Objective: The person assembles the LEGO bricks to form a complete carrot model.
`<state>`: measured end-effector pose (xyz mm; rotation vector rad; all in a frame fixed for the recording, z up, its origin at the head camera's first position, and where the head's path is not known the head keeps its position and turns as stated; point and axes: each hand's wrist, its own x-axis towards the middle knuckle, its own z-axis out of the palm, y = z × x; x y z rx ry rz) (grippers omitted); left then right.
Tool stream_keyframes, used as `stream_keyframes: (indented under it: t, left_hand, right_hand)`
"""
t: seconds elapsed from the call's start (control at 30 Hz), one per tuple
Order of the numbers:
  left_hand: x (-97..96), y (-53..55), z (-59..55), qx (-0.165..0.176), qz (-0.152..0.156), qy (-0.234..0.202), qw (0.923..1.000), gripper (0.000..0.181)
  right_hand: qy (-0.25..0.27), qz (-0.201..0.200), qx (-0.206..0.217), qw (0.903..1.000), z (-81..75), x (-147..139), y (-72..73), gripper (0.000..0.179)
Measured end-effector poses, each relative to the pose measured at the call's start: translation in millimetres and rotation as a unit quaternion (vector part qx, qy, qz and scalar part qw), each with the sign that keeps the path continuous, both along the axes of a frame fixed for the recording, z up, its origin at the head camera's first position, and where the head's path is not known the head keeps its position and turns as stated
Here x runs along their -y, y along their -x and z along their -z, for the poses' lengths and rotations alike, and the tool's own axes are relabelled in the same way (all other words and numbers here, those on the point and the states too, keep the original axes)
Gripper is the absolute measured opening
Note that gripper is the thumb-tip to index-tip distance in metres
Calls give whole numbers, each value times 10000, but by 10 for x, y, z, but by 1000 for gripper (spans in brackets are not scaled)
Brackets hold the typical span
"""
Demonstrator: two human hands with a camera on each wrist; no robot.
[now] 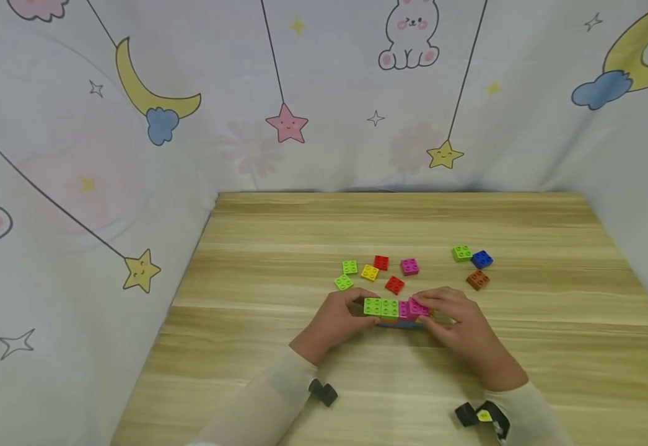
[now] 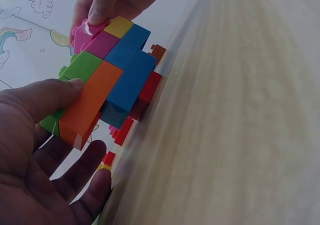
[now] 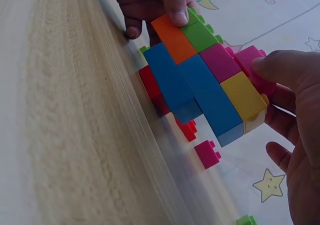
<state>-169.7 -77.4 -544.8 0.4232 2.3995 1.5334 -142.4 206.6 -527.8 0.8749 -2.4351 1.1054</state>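
A stepped stack of toy bricks [image 2: 130, 85] stands between the two hands. A red brick [image 3: 154, 91] is at its bottom, blue bricks [image 3: 170, 80] and an orange brick [image 3: 174, 40] come above, and green, magenta and yellow bricks form the upper row. My left hand [image 1: 332, 322] grips the stack's left end, thumb across the green brick [image 2: 82, 67] and the orange one. With thumb and fingers my right hand [image 1: 463, 325] pinches a pink brick [image 3: 248, 64] on top, over the magenta brick [image 3: 219, 62] and beside the yellow brick [image 3: 244, 96].
Behind the stack lie loose bricks: light green [image 1: 349, 267], yellow [image 1: 370, 272], red [image 1: 394, 285] and magenta [image 1: 409, 267]. Farther right, a green brick [image 1: 461, 253], a blue brick [image 1: 482, 259] and a brown brick [image 1: 477, 280] sit together on the wooden table [image 1: 279, 248]. A printed curtain [image 1: 335, 74] hangs behind.
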Motion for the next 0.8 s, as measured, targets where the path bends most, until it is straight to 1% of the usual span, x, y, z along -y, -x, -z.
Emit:
stream_keyframes:
  t: [0.2,0.3,0.43,0.53,0.6,0.67,0.73,0.8]
  left_hand:
    - [23,20,-1,-8,44,36,10000,37]
    - [32,20,-3,-20,35,66,10000,37]
    - [36,11,-2,-13,5,158,9999,36]
    - [33,9,14,-50,29,197,9998,36]
    - [33,10,28,-114,58,184,9997,36]
    - [24,13,43,-187,80,171,9996,37]
    - [20,17,50,-249,112,180,9995,37]
    - [19,33,39,-293,144,121,9994,36]
  right_hand:
    - [3,-58,-315,9995,-4,30,14,45]
    - [55,-61,-270,9996,28,29,18,46]
    - [205,-102,-254,9994,116,19,24,48]
    - [330,-87,-197,9992,176,20,25,56]
    - [369,-8,32,9993,208,29,28,61]
    - [366,112,338,9987,235,27,28,63]
    - [354,235,662,9969,256,23,30,58]
    - [365,316,894,9948,253,15,26,51]
